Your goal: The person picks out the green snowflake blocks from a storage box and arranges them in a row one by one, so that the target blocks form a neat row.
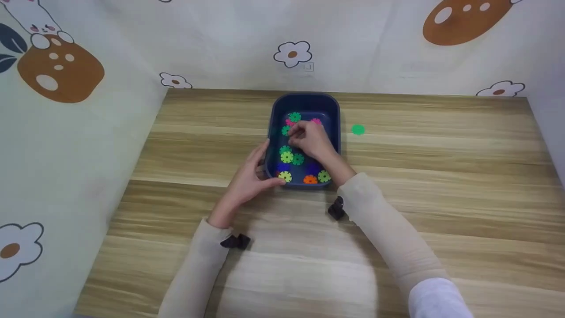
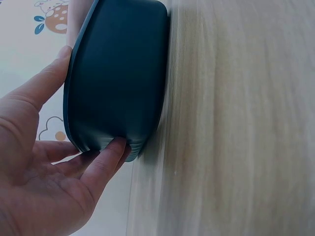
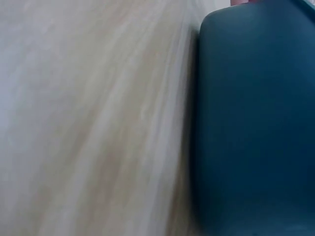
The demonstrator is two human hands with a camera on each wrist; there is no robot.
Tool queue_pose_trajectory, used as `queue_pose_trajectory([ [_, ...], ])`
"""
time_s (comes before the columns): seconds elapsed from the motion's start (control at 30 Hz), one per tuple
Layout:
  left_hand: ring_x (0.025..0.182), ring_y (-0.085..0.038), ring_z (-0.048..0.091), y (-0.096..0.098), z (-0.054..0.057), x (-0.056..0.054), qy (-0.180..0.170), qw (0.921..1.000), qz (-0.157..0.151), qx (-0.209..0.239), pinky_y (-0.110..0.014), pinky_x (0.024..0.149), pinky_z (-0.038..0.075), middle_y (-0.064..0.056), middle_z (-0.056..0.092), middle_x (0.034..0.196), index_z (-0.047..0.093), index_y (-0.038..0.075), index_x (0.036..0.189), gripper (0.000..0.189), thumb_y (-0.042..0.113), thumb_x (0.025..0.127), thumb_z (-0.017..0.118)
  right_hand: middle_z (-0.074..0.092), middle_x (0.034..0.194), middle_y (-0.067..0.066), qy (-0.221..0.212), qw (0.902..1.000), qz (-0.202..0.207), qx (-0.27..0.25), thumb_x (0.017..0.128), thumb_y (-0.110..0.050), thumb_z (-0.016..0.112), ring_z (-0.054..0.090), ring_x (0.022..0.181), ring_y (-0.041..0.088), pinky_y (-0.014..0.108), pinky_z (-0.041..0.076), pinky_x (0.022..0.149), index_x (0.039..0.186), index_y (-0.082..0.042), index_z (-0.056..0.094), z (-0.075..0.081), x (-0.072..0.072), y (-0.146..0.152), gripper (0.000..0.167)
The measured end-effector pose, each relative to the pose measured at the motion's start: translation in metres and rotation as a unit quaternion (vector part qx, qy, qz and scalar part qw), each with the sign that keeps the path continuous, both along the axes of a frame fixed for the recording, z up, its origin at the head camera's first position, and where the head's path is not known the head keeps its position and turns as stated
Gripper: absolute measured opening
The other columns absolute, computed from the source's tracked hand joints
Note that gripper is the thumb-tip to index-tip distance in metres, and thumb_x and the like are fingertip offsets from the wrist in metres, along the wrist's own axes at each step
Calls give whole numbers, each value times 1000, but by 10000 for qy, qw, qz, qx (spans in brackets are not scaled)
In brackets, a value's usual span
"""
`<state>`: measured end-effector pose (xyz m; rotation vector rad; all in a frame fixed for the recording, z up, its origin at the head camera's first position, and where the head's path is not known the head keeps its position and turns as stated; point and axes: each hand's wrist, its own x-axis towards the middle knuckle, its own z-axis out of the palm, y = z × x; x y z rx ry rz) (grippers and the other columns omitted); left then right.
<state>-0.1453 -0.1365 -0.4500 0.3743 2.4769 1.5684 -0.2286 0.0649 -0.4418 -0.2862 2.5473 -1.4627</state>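
Note:
A dark blue plastic bin [image 1: 304, 98] stands on the table with several notched plastic discs inside, among them a green disc [image 1: 295, 117], a yellow disc [image 1: 286, 157] and an orange disc [image 1: 310, 179]. My left hand [image 1: 247, 179] holds the bin's near left corner, thumb at the near rim and fingers against the side wall [image 2: 118, 73]. Inside the bin, my right hand [image 1: 312, 139] has bent fingers close to another green disc [image 1: 286, 130]. Whether anything is between those fingertips is too small to tell. The right wrist view has only the bin's outer wall [image 3: 256, 123] and the tabletop.
A flat green round piece [image 1: 358, 130] lies on the wooden table [image 1: 441, 176], right of the bin. Behind the table's far edge rises a patterned wall covering [image 1: 229, 44], which continues along the left side. Each sleeve carries a small black device [image 1: 236, 241] near the wrist.

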Motion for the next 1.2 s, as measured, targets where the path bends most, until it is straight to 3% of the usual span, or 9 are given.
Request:
queue_pose_trajectory([
  [0.17, 128, -30, 43, -1, 1, 0, 19, 9999, 43, -137, -37, 96, 46, -12, 23, 156, 24, 16, 155, 99, 20, 76, 84, 68, 96, 9, -368, 9980, 342, 381, 87, -3, 71, 63, 86, 20, 31, 53, 80, 107, -1, 68, -2, 0, -3, 21],
  [0.47, 128, -31, 43, -1, 0, 0, 13, 10000, -7, -68, -37, 96, 47, -14, 22, 156, 22, 17, 155, 100, 21, 76, 84, 67, 98, 8, -300, 9868, 975, 1259, 83, -3, 75, 60, 87, 19, 31, 52, 81, 113, -3, 70, -5, -1, -6, 30],
  [0.63, 129, -32, 42, 0, 1, 1, -12, 10000, -36, -7, -39, 98, 45, -13, 22, 156, 22, 17, 155, 101, 23, 76, 84, 66, 98, 8, -310, 9845, 1121, 1312, 83, -2, 76, 59, 88, 19, 31, 52, 80, 105, -5, 72, -5, -1, -5, 23],
  [0.83, 129, -33, 42, 0, 2, 1, -6, 10000, -39, -57, -41, 99, 44, -12, 22, 156, 22, 18, 155, 99, 22, 77, 83, 67, 106, 6, -262, 9785, 1449, 1447, 83, -5, 76, 59, 94, 19, 32, 51, 85, 119, -8, 69, -4, -1, -5, 36],
  [0.97, 129, -37, 41, 2, 9, 4, -25, 10000, -80, 54, -44, 99, 44, -16, 20, 156, 21, 11, 155, 97, 14, 79, 82, 68, 105, 6, -236, 9760, 1562, 1499, 82, -5, 77, 59, 93, 19, 33, 51, 84, 114, -9, 72, -5, -1, -5, 33],
  [1.13, 128, -44, 42, 7, 28, 10, -4, 9997, -190, 131, -47, 98, 44, -25, 20, 154, 20, -1, 152, 94, 5, 79, 79, 60, 105, 7, -367, 9737, 1583, 1597, 82, -5, 76, 53, 93, 22, 35, 47, 84, 103, -10, 73, -4, 0, -6, 22],
  [1.2, 128, -44, 41, 7, 27, 9, -20, 9997, -204, 150, -47, 98, 44, -24, 20, 154, 19, -1, 152, 94, 5, 80, 79, 54, 106, 7, -471, 9726, 1570, 1648, 83, -6, 75, 49, 94, 23, 35, 45, 83, 100, -11, 72, -4, 1, -6, 19],
])
